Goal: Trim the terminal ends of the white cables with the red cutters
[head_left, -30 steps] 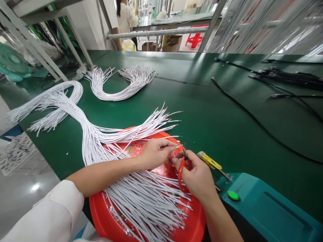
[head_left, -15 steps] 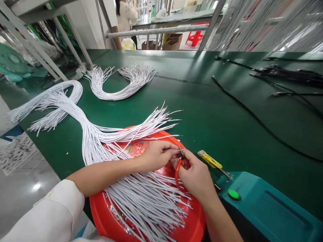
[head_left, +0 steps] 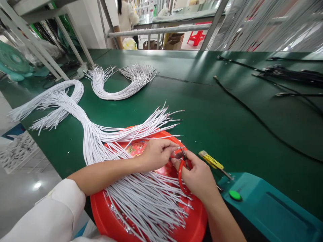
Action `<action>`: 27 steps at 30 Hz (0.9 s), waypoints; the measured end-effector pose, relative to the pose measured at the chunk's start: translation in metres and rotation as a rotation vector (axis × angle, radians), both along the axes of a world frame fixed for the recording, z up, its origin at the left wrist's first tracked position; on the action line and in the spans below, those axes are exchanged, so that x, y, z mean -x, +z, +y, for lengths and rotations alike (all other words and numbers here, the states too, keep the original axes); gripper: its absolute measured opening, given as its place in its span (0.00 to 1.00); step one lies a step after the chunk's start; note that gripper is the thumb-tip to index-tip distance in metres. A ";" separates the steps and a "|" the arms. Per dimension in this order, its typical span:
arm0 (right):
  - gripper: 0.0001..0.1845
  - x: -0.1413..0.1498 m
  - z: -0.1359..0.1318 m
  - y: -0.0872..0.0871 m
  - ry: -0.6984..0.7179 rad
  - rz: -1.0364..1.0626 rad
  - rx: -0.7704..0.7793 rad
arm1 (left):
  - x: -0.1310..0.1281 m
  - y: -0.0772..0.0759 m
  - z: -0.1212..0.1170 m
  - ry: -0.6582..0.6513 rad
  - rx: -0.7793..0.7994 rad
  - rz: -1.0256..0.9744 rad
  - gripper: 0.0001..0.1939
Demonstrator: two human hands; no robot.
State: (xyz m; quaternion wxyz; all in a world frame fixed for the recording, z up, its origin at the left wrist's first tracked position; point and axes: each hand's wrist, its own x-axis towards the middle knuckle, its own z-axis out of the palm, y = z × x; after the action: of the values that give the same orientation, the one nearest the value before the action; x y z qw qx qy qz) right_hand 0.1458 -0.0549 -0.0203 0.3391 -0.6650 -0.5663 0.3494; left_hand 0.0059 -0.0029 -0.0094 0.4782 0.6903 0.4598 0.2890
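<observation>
Counter [head_left: 196, 111]: open lane from the middle to the far edge, between white coil [head_left: 114, 96] and long black cable [head_left: 253, 114]. Near edge obstructed by red basin [head_left: 99, 215], white wires [head_left: 146, 198] over it, and teal machine [head_left: 272, 208]. Shelf leg [head_left: 80, 38] blocks passage near far left corner.

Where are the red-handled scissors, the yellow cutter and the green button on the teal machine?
Red-handled scissors [head_left: 180, 177]: head view, on the red handle loop by the right hand [head_left: 199, 173].
Yellow cutter [head_left: 213, 161]: head view, on its yellow body.
Green button [head_left: 235, 195]: head view, on its top face.
</observation>
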 end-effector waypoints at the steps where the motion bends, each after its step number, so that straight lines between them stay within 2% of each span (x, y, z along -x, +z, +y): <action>1: 0.12 -0.001 0.000 0.000 -0.019 0.024 -0.003 | 0.000 0.000 0.001 0.008 0.008 0.006 0.12; 6: 0.13 -0.006 0.000 -0.008 -0.271 0.165 -0.165 | 0.001 -0.004 0.005 -0.022 0.041 0.072 0.12; 8: 0.13 -0.007 0.000 -0.010 -0.281 0.190 -0.234 | 0.002 -0.004 0.007 -0.054 0.019 0.116 0.12; 10: 0.13 -0.007 -0.001 -0.010 -0.258 0.130 -0.276 | 0.003 -0.003 0.008 -0.087 -0.005 0.172 0.12; 14: 0.10 -0.011 -0.001 -0.009 -0.158 -0.144 -0.360 | 0.005 0.000 0.009 -0.163 -0.050 0.242 0.12; 17: 0.08 -0.016 0.002 -0.012 -0.039 -0.354 -0.472 | 0.006 0.003 0.008 -0.197 -0.052 0.292 0.12; 20: 0.12 -0.019 0.003 -0.018 0.105 -0.528 -0.550 | 0.005 0.006 0.007 -0.226 -0.049 0.365 0.13; 22: 0.13 -0.019 0.002 -0.022 0.171 -0.627 -0.538 | 0.005 0.006 0.006 -0.252 -0.077 0.428 0.14; 25: 0.09 -0.016 -0.001 -0.026 0.209 -0.755 -0.498 | 0.005 0.001 0.003 -0.323 -0.152 0.496 0.13; 27: 0.07 -0.014 -0.002 -0.028 0.213 -0.777 -0.506 | 0.005 -0.003 0.002 -0.322 -0.130 0.471 0.12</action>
State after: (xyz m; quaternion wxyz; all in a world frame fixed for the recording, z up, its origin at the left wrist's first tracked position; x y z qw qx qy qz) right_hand 0.1601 -0.0565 -0.0479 0.2157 -0.5811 -0.7836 -0.0414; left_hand 0.0006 -0.0007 -0.0126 0.3528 0.8316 0.4232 0.0698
